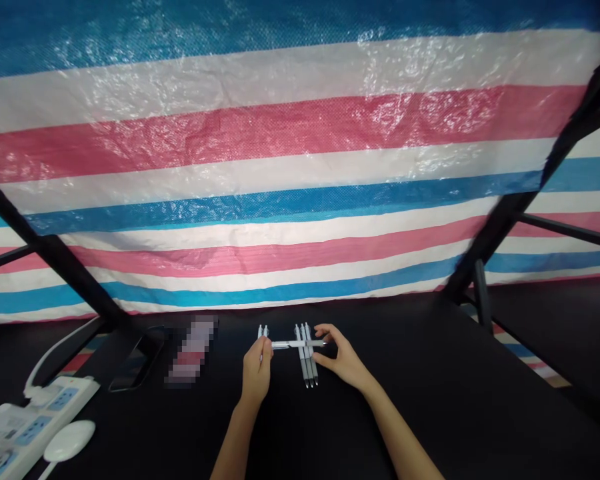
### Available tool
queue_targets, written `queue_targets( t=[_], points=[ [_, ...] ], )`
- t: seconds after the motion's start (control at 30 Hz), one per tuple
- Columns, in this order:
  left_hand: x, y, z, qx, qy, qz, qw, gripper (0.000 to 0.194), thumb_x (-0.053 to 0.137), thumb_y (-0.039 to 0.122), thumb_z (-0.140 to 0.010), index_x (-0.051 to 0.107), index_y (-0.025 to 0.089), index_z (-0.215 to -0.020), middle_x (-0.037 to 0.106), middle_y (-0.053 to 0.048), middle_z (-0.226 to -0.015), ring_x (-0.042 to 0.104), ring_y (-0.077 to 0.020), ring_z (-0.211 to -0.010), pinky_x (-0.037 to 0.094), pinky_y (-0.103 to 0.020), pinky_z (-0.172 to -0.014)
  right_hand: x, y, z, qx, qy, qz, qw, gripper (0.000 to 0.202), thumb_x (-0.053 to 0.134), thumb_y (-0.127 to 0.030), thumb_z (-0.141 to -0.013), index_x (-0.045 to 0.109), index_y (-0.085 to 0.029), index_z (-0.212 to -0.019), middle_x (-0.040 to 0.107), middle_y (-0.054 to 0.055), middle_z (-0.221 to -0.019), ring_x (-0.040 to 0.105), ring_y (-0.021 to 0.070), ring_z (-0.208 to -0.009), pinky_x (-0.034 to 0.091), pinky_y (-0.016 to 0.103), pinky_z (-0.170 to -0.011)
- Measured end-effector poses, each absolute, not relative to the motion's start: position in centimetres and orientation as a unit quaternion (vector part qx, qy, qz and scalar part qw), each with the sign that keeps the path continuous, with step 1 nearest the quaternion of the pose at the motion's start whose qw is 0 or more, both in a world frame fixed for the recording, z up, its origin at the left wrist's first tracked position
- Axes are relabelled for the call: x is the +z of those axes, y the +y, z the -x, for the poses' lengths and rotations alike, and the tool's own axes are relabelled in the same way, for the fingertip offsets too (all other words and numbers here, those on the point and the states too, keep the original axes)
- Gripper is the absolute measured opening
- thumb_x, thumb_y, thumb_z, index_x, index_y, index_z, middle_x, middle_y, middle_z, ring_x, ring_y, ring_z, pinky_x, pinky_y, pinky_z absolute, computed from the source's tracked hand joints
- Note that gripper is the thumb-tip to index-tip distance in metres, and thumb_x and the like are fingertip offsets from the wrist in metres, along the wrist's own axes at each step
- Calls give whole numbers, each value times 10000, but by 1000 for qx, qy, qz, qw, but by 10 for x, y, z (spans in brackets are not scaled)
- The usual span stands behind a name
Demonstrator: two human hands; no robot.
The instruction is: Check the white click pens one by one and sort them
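Observation:
A grey-and-white pen (298, 344) is held level by its clicker end in my left hand (257, 371), whose thumb and fingers are closed on it. The pen points right and crosses over three similar pens (307, 367) lying side by side on the black table (300, 440). My right hand (341, 360) is around the pen's tip end, with thumb and fingers apart; I see no clear contact. Two more pens (263, 331) show their clicker ends behind my left hand, which hides the rest of them.
Left of my hands lie a blurred-out flat item (193, 352) and a dark phone (138, 360). A white power strip (43, 423) with plugs and a white oval device (70, 440) is at the lower left. Black frame bars (495, 233) and a striped sheet (290, 133) stand behind.

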State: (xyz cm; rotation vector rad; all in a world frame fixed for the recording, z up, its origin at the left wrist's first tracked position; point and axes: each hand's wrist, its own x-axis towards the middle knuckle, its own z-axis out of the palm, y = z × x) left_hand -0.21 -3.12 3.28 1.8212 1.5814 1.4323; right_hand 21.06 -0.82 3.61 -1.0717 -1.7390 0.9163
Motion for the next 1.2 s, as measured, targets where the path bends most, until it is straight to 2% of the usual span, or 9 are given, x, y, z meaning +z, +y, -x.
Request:
queue_targets(
  t=[0.13, 0.2, 0.27, 0.4, 0.47, 0.6, 0.7, 0.87, 1.2],
  points=[
    [31, -32, 1, 488, 557, -652, 161, 384, 286, 400, -920, 420, 196, -624, 430, 22, -566, 457, -119, -537, 348, -230, -540, 37, -8, -208, 379, -730, 428, 375, 368, 397, -439, -905, 627, -200, -747, 628, 35, -762, 558, 190, -756, 389, 324, -793],
    [30, -32, 2, 484, 558, -656, 153, 376, 289, 387, -921, 422, 195, -626, 429, 22, -567, 461, -119, -541, 350, -230, -543, 38, -8, -207, 401, -734, 408, 365, 382, 418, -437, -898, 590, -191, -663, 599, 21, -669, 549, 174, -679, 401, 303, -732],
    [30, -31, 2, 487, 560, -654, 148, 369, 294, 376, -920, 425, 194, -627, 433, 21, -567, 464, -120, -543, 354, -231, -545, 38, -9, -206, 407, -719, 402, 394, 232, 582, -421, -805, 591, -192, -771, 599, 16, -733, 542, 171, -696, 412, 286, -707],
    [31, -31, 3, 495, 558, -649, 145, 372, 301, 378, -918, 435, 193, -625, 438, 18, -564, 461, -120, -537, 352, -233, -531, 38, -10, -207, 403, -694, 419, 426, 366, 669, -409, -729, 571, -210, -1020, 609, 37, -939, 547, 181, -799, 419, 298, -775],
    [33, -31, 2, 496, 554, -653, 142, 377, 312, 390, -913, 438, 193, -617, 433, 20, -559, 454, -117, -527, 350, -232, -525, 38, -10, -206, 416, -708, 413, 394, 284, 505, -452, -850, 627, -196, -862, 626, 30, -817, 559, 179, -756, 410, 299, -768],
    [33, -31, 3, 501, 559, -646, 141, 437, 347, 410, -898, 397, 193, -522, 414, 23, -506, 443, -108, -491, 352, -233, -517, 38, -10, -205, 417, -739, 394, 353, 504, 370, -479, -911, 549, -181, -546, 568, 15, -602, 530, 160, -625, 383, 275, -681],
    [32, -31, 4, 505, 568, -629, 162, 446, 358, 416, -894, 432, 189, -516, 463, 13, -494, 473, -113, -490, 375, -237, -527, 40, -10, -204, 420, -726, 401, 369, 455, 419, -496, -885, 524, -186, -570, 549, 4, -598, 510, 154, -613, 364, 264, -645],
    [33, -30, 5, 542, 537, -609, 216, 313, 364, 422, -894, 554, 179, -947, 634, -33, -740, 578, -140, -642, 466, -262, -639, 37, -6, -207, 409, -693, 432, 407, 452, 410, -524, -870, 477, -190, -572, 464, -14, -562, 434, 138, -567, 317, 256, -578],
    [31, -29, 4, 527, 554, -621, 171, 271, 417, 414, -868, 561, 186, -838, 585, -16, -696, 580, -140, -616, 457, -250, -607, 33, -5, -208, 408, -699, 432, 397, 431, 409, -480, -881, 486, -184, -578, 455, -16, -564, 426, 131, -557, 311, 256, -570]
  ],
)
